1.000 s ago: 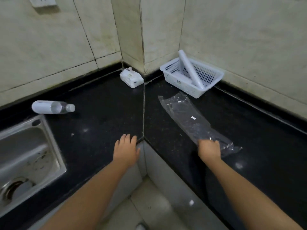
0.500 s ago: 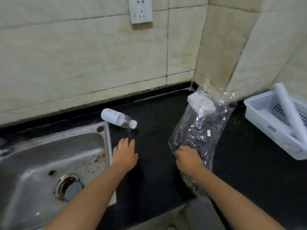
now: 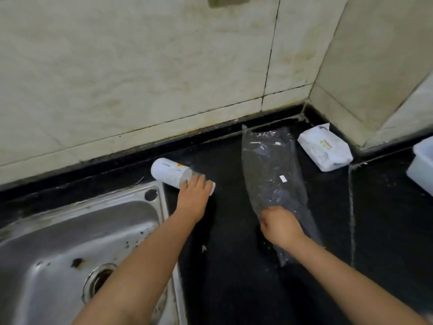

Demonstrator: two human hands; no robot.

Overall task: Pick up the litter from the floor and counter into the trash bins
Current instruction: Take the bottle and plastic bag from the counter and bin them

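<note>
Right hand [image 3: 280, 225] clenched on clear plastic bag [image 3: 271, 174], held up over black counter [image 3: 386, 231]. Left hand [image 3: 194, 195] laid over lying bottle [image 3: 171, 174], fingers loose, not yet closed. Sink [image 3: 70, 242] just beside bottle; wipes pack [image 3: 324, 147] near corner. Bottle's length runs left-back to right-front, cap rightward.

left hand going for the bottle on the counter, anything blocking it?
Nothing visible in the way. The left hand is already on the bottle, which lies on its side on the black counter beside the sink. The plastic bag in the right hand is off to the side, clear of it.
</note>
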